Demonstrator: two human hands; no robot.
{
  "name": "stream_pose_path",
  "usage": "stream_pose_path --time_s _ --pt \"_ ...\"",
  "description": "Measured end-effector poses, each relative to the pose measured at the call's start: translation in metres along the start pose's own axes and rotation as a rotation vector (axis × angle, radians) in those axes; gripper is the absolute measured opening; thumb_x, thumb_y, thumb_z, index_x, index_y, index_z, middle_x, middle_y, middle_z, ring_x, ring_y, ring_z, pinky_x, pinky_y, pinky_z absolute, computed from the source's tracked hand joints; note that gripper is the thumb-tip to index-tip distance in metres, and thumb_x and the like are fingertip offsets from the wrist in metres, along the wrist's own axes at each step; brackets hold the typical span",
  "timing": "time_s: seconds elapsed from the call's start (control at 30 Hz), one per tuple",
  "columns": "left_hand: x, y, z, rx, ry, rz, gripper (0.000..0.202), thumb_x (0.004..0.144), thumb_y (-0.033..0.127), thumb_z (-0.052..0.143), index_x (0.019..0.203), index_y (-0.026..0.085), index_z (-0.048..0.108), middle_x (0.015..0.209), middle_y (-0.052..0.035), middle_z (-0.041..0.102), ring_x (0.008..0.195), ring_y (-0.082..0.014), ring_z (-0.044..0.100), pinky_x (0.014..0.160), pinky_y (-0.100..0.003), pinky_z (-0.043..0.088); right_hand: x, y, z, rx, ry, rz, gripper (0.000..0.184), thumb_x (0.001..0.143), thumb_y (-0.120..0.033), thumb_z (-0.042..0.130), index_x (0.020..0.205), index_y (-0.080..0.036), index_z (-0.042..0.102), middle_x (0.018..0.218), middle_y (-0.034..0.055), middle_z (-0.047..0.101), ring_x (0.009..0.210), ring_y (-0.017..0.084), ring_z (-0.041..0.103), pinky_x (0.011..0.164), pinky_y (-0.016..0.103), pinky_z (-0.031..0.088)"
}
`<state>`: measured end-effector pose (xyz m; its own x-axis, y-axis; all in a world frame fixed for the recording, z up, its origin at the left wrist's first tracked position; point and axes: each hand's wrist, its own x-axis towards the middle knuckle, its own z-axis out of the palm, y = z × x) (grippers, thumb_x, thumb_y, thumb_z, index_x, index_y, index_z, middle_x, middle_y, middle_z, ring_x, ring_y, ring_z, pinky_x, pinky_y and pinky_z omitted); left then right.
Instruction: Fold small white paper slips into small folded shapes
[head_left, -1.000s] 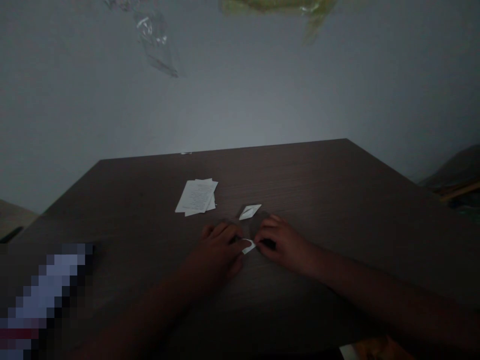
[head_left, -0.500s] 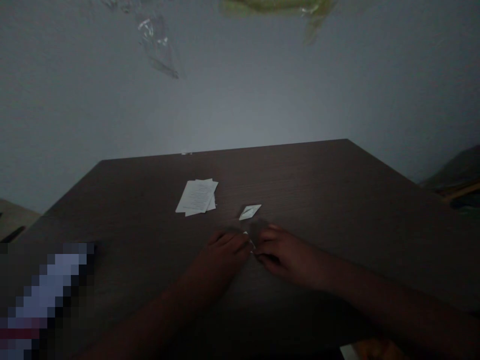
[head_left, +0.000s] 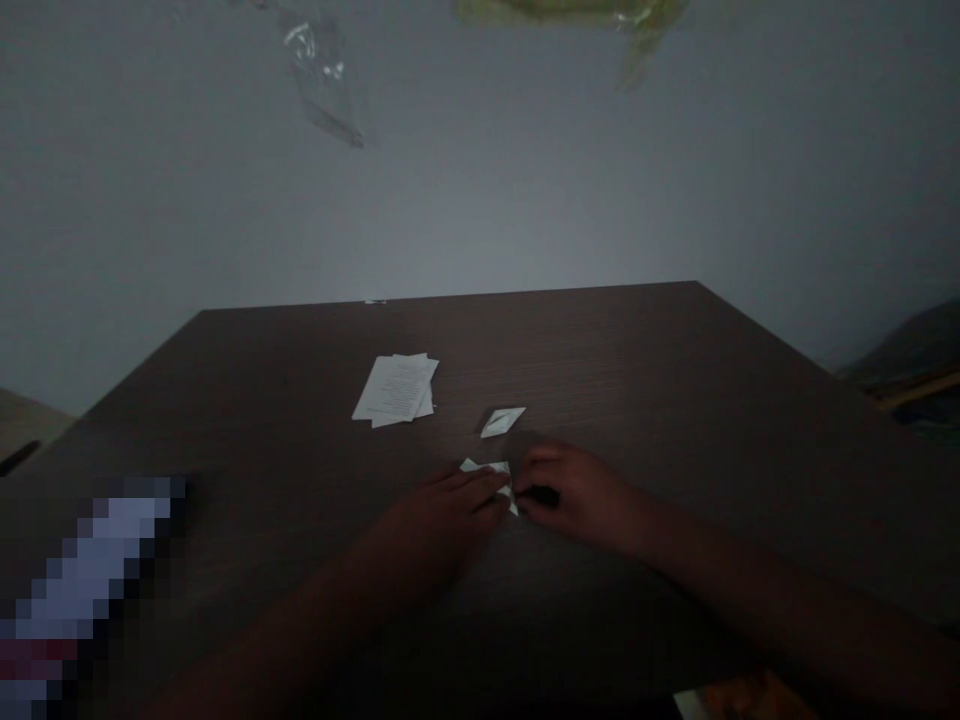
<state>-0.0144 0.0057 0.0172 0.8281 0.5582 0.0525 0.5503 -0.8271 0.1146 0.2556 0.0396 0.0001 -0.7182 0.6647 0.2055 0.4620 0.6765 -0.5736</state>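
Note:
A small folded piece of white paper [head_left: 491,473] lies on the dark wooden table [head_left: 675,400], pinched between my two hands. My left hand [head_left: 442,515] rests on the table with its fingertips pressed on the paper's left side. From the right, my right hand [head_left: 577,495] grips the paper's right edge with curled fingers. Just beyond my hands sits a second small folded white piece [head_left: 502,421], touched by neither hand.
A small stack of printed white sheets [head_left: 396,389] lies farther back on the left. A blurred-out patch [head_left: 82,580] covers the near left. A grey wall stands behind the table, with clear plastic [head_left: 322,75] hanging on it. The room is dim.
The paper between my hands has spread out and shows more white toward the far side. Both hands stayed close together, shifting slightly.

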Motion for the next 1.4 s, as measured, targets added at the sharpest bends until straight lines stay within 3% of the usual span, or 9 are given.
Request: stream_pose_path --time_s 0.17,0.4,0.57,0.83,1.17,1.4 --pt "0.001 0.001 -0.001 -0.021 -0.021 0.008 0.046 0.105 0.004 0.07 0.15 0.011 0.071 0.163 -0.0214 0.076 0.153 -0.0355 0.075 0.127 -0.049 0.064 0.001 -0.001 0.005 -0.074 -0.005 -0.001 0.014 0.102 -0.012 0.078 0.102 -0.025 0.085 0.101 0.0048 0.08 0.098 0.023 0.074 0.091 0.037 0.059" --pt "0.0 0.004 -0.009 -0.09 -0.063 -0.03 0.053 0.099 0.003 0.073 0.151 0.014 0.072 0.169 -0.02 0.072 0.156 -0.036 0.072 0.131 -0.05 0.061 0.01 -0.009 0.004 -0.134 -0.031 0.072 0.019 0.102 -0.009 0.077 0.09 -0.024 0.079 0.094 0.005 0.079 0.093 0.025 0.074 0.088 0.037 0.058" --pt "-0.001 0.005 -0.016 -0.155 -0.077 -0.075 0.06 0.096 -0.001 0.071 0.154 0.014 0.071 0.173 -0.0172 0.071 0.16 -0.0332 0.069 0.135 -0.046 0.056 0.006 -0.015 0.001 -0.132 -0.029 0.063 0.018 0.102 -0.008 0.078 0.093 -0.023 0.08 0.097 0.0049 0.08 0.094 0.023 0.075 0.088 0.036 0.059" --pt "-0.004 0.004 -0.009 -0.175 -0.018 -0.07 0.066 0.087 -0.002 0.067 0.151 0.016 0.073 0.171 -0.0161 0.073 0.153 -0.0335 0.075 0.129 -0.047 0.063 -0.001 -0.012 0.004 -0.08 -0.014 0.034 0.017 0.101 -0.008 0.079 0.1 -0.024 0.083 0.105 0.0053 0.083 0.102 0.025 0.078 0.094 0.038 0.062" --pt "-0.005 0.005 -0.012 -0.204 -0.038 -0.07 0.061 0.092 0.001 0.072 0.151 0.013 0.074 0.171 -0.0199 0.071 0.157 -0.0354 0.071 0.132 -0.049 0.061 -0.001 -0.011 0.005 -0.055 -0.007 0.013 0.018 0.102 -0.008 0.08 0.104 -0.026 0.084 0.106 0.0041 0.084 0.102 0.024 0.077 0.095 0.038 0.06" --pt "-0.004 0.003 -0.012 -0.235 -0.033 -0.061 0.061 0.092 0.0 0.073 0.151 0.015 0.074 0.171 -0.0184 0.071 0.156 -0.0362 0.071 0.132 -0.053 0.06 0.004 -0.008 0.005 -0.078 -0.001 0.068 0.016 0.102 -0.01 0.08 0.096 -0.025 0.082 0.097 0.0035 0.081 0.096 0.023 0.075 0.089 0.036 0.058"
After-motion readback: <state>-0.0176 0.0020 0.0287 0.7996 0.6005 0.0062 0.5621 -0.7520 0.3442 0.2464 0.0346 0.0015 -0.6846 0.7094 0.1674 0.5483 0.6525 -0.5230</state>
